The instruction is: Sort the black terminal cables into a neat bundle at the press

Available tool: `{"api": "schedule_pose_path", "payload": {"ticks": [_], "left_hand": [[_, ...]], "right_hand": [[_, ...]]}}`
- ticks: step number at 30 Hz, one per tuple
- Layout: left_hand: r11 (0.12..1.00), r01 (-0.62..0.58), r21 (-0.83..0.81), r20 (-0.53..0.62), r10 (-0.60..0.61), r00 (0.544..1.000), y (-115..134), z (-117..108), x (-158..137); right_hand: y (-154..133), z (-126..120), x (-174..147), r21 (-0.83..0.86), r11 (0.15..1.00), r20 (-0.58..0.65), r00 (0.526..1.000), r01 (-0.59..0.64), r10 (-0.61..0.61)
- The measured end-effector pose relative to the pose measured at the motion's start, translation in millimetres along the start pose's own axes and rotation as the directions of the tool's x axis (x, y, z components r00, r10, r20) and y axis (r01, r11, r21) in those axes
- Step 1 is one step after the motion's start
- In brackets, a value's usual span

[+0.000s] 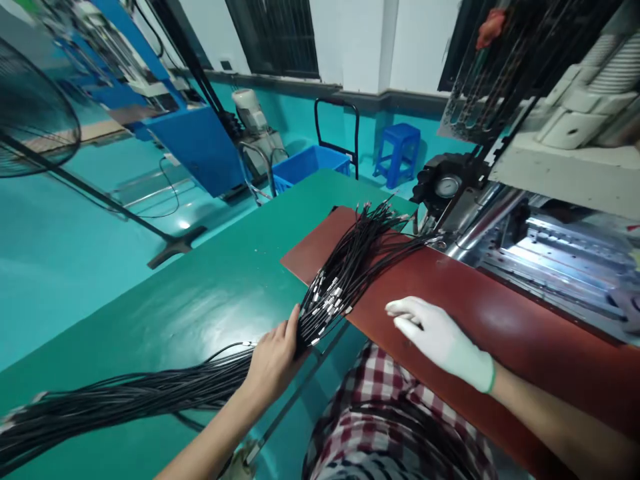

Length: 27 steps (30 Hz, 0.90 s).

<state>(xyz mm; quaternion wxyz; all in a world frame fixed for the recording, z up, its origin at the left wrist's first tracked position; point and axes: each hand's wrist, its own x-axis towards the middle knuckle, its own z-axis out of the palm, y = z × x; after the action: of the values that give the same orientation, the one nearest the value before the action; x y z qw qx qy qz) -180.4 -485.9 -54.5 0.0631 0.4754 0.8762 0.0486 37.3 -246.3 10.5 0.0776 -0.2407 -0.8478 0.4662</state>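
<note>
A long bundle of black cables (357, 257) runs across the green table and onto the red-brown mat. White tags or sleeves (330, 300) cluster along its middle, and small metal ends fan out at the far end. My bare left hand (277, 350) is closed around the bundle near the white tags, by the table's front edge. To the left of that hand, the rest of the cables (150, 393) trails over the table. My right hand (437, 333), in a white glove, hovers over or rests on the mat with fingers loosely bent and apart, holding nothing.
The green table (215, 287) meets the red-brown mat (490, 300) beside a machine (565, 247) with a metal bed at right. Behind stand a blue crate (310, 163) on a trolley and a blue stool (399, 153). A floor fan (35, 113) stands left.
</note>
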Motion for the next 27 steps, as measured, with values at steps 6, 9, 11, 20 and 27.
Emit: {"api": "schedule_pose_path", "payload": {"ticks": [6,9,11,20,27], "left_hand": [[0.92,0.008,-0.392,-0.066,-0.037,0.997,-13,-50,-2],[0.915,-0.044,-0.401,-0.193,-0.037,0.981,-9,-64,-14],[0.917,-0.039,-0.397,-0.175,-0.034,0.984,-3,-66,-20],[0.914,-0.138,-0.382,0.144,0.206,0.968,-47,-78,-72],[1.0,-0.013,-0.009,0.118,0.014,0.993,-64,-23,-91]], "right_hand": [[-41,44,33,0.601,0.708,0.459,0.885,-0.37,0.073],[-62,63,67,0.756,0.423,0.537,0.843,-0.499,0.036],[-76,73,91,0.823,0.2,0.542,0.84,-0.532,0.005],[-85,95,125,0.879,-0.138,0.476,0.858,-0.456,0.192],[-80,90,130,0.864,-0.097,0.501,0.821,-0.494,0.273]]}}
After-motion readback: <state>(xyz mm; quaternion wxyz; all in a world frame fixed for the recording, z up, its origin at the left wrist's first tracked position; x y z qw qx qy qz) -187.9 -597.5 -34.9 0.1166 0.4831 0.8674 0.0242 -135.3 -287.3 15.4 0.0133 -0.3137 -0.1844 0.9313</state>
